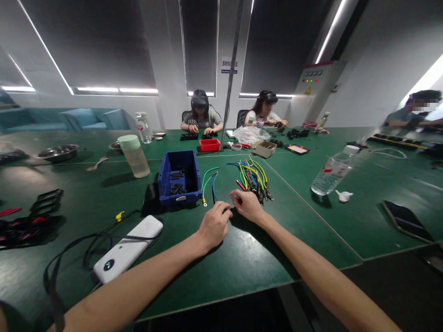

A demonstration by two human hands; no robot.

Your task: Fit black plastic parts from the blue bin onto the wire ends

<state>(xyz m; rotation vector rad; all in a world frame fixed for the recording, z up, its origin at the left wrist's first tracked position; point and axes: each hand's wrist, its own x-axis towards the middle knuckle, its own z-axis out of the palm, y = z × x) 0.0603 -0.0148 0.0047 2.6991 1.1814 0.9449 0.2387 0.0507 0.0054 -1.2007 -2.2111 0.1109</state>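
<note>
My left hand (215,224) is closed near the lower end of a blue wire (214,189), its fingertips pressed round something small and dark that I cannot make out. Just to its right, my right hand (247,205) has thumb and forefinger pinched together beside the wire bundle; whatever they hold is too small to tell. Yellow, blue, green and red wires (254,173) with dark ends lie in that bundle beyond my right hand. Two green wires (204,184) rest left of the blue one. A blue bin (180,199) holding small black pieces stands beyond my left hand.
A white power bank (128,249) with a black cable lies by my left forearm. A lidded cup (134,157) stands left of the bin. Rightward are a water bottle (334,170) and a phone (406,221). Across the table are a red tray (209,145) and people working.
</note>
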